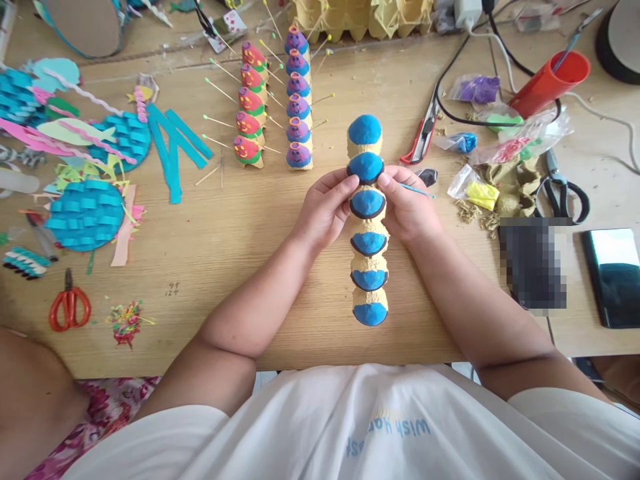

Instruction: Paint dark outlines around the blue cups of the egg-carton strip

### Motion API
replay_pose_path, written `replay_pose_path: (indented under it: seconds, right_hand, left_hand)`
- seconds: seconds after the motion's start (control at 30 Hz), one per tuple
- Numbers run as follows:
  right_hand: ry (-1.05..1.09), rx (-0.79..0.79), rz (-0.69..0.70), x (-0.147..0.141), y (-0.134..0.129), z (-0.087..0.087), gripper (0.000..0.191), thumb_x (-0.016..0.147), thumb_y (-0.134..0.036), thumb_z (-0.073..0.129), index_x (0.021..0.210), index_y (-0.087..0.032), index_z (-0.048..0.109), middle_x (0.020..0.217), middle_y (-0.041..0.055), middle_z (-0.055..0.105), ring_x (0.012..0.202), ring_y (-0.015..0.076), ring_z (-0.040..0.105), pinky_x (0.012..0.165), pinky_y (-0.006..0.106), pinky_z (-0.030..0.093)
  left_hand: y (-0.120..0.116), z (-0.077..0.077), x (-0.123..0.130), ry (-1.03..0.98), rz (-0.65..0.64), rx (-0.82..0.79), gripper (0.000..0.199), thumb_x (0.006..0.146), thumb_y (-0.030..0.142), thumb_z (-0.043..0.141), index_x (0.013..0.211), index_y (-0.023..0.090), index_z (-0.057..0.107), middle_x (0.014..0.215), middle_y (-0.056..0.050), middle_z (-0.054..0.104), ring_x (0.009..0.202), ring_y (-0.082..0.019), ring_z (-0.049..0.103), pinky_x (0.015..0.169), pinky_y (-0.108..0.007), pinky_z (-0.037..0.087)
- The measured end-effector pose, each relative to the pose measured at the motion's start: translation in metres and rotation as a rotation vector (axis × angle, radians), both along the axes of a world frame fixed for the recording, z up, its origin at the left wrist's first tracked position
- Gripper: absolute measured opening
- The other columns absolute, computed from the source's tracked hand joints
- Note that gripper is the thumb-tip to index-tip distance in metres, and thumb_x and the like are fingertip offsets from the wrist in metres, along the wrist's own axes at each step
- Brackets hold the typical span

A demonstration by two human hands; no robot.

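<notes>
Between my two hands is an egg-carton strip (369, 261) with several humps, each capped in blue clay. Dark clay edges run along the lower rims of most caps; the farthest cap shows none. My left hand (327, 205) pinches the strip at the second hump from the far end, thumb on its left edge. My right hand (409, 203) grips the same hump from the right, its thumb on the dark rim. A thin blue stick-like tool (417, 191) pokes out by my right hand; its near end is hidden. A small dark clay packet (427, 177) lies just beyond.
Red-green (249, 119) and purple (299, 107) carton caterpillars with pin feelers stand at the back. A red box cutter (423, 133), clay bags (483, 195), black scissors (563, 193) and a phone (613, 277) lie right. Woven blue paper crafts (86, 215) and red-handled scissors (70, 308) lie left, near another person's arm.
</notes>
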State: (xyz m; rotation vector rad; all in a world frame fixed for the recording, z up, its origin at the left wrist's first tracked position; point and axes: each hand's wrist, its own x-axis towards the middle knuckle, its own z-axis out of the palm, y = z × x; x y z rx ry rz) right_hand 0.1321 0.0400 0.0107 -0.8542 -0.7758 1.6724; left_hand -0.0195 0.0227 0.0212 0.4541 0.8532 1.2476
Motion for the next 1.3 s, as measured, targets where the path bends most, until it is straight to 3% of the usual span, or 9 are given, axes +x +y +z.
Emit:
replay_pose_path:
  seconds: [0.17,0.33,0.57,0.77,0.87,1.0,1.1,1.2,1.3]
  right_hand:
    - [0.039,0.009,0.029,-0.0005,-0.0004,-0.0010,0.032,0.078,-0.045,0.095,0.086,-0.028,0.068,0.084,-0.0034,0.075,0.091,0.0185,0.077,0.080,0.035,0.068]
    - [0.026,0.003,-0.003,-0.0009,0.0005,-0.0019,0.030,0.079,-0.042,0.095,0.086,-0.028,0.069,0.086,-0.0032,0.076,0.091,0.0186,0.077,0.080,0.035,0.068]
    - [0.007,0.001,-0.016,-0.0015,0.0000,-0.0013,0.028,0.080,-0.042,0.094,0.086,-0.028,0.070,0.087,-0.0025,0.076,0.091,0.0191,0.077,0.081,0.036,0.067]
    - [0.017,0.021,-0.005,-0.0021,0.0000,-0.0001,0.030,0.080,-0.043,0.094,0.084,-0.028,0.069,0.082,-0.0035,0.074,0.086,0.0173,0.076,0.078,0.033,0.067]
    - [0.010,0.051,-0.007,-0.0018,0.0011,-0.0013,0.034,0.076,-0.046,0.097,0.083,-0.027,0.070,0.081,-0.0044,0.075,0.081,0.0154,0.075,0.076,0.031,0.068]
    - [-0.001,0.077,-0.010,-0.0006,0.0024,-0.0031,0.040,0.070,-0.051,0.100,0.084,-0.026,0.073,0.083,-0.0046,0.078,0.078,0.0149,0.075,0.076,0.031,0.068]
    - [-0.020,0.069,-0.012,0.0006,0.0026,-0.0037,0.041,0.070,-0.054,0.100,0.087,-0.027,0.075,0.087,-0.0039,0.080,0.079,0.0157,0.076,0.076,0.032,0.068]
    - [-0.030,0.066,-0.009,0.0013,0.0025,-0.0039,0.041,0.071,-0.056,0.098,0.088,-0.027,0.075,0.086,-0.0040,0.079,0.077,0.0155,0.075,0.074,0.033,0.067]
    - [-0.021,0.076,0.002,0.0012,0.0027,-0.0040,0.041,0.071,-0.055,0.099,0.087,-0.027,0.074,0.085,-0.0043,0.078,0.075,0.0144,0.073,0.072,0.031,0.066]
  left_hand:
    - [-0.0002,0.0007,-0.0007,0.077,-0.018,0.074,0.013,0.086,0.031,0.090,0.096,0.026,0.083,0.099,0.000,0.084,0.118,-0.024,0.078,0.093,-0.032,0.064]
    - [0.0005,0.0033,-0.0001,0.119,-0.005,0.014,0.012,0.085,0.030,0.091,0.093,0.028,0.083,0.101,-0.001,0.085,0.135,-0.032,0.071,0.103,-0.042,0.062]
    - [-0.0008,-0.0017,-0.0007,0.071,-0.014,0.126,0.011,0.089,0.031,0.087,0.098,0.026,0.084,0.094,0.001,0.082,0.108,-0.021,0.078,0.088,-0.032,0.062]
    - [-0.0002,0.0021,0.0003,0.091,-0.017,0.051,0.009,0.087,0.027,0.089,0.093,0.029,0.083,0.097,0.001,0.084,0.130,-0.028,0.072,0.103,-0.040,0.062]
    - [0.0004,0.0046,0.0017,0.070,0.018,0.004,0.010,0.088,0.022,0.087,0.095,0.024,0.081,0.094,0.002,0.082,0.128,-0.026,0.074,0.105,-0.039,0.062]
    - [-0.0005,0.0053,0.0011,0.049,0.015,0.037,0.003,0.096,0.019,0.078,0.098,0.019,0.080,0.091,0.001,0.080,0.106,-0.018,0.080,0.088,-0.027,0.061]
    - [-0.0013,0.0045,-0.0003,0.036,-0.012,0.070,0.009,0.101,0.021,0.072,0.099,0.020,0.081,0.090,0.001,0.080,0.096,-0.016,0.079,0.077,-0.023,0.060]
    - [-0.0012,0.0035,-0.0007,0.006,-0.007,0.028,0.007,0.100,0.021,0.075,0.103,0.021,0.081,0.093,0.000,0.081,0.100,-0.016,0.079,0.079,-0.023,0.060]
    - [-0.0005,0.0040,0.0002,-0.032,0.023,-0.066,0.010,0.094,0.027,0.084,0.103,0.025,0.081,0.099,0.000,0.083,0.115,-0.022,0.079,0.088,-0.028,0.062]
